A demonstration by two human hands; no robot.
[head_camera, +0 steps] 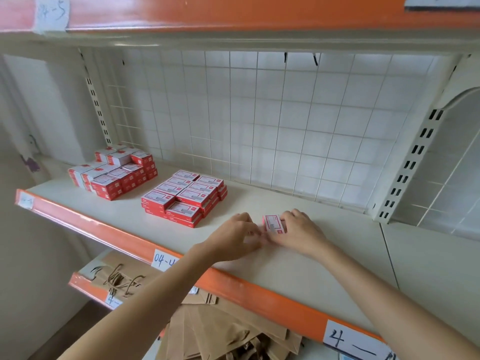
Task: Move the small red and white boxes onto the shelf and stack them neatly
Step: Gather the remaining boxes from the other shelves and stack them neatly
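- Our right hand [296, 231] has its fingers curled over the far and right edges of one small red and white box [274, 223]; we read this as a light grasp on the box, which lies flat on the shelf board, though the fingers hide where they actually press.
- Our left hand [237, 233] sits just beside the box on its left, fingers bent toward it. Whether those fingertips touch the box or something small beneath them we cannot tell; motion blur smears that spot.
- The box shows its label face up, and its long axis runs roughly from the shelf front toward the wire grid back [285, 120], slightly tilted.
- The relation that matters: the nearest stack [183, 200] lies up and to the left of the grip, well apart from the box, with bare shelf [324, 255] between. Its boxes lie at a slant unlike the held box's, so we judge the box needs a turn as well as a slide or lift leftward.
- The left hand is the nearer one to that stack; the right hand has the surer hold.
- Farther left still, near the upright, stands the taller stack [114, 172].
- Below the orange shelf edge [233, 287], brown paper bags [220, 328] lie on the lower level.
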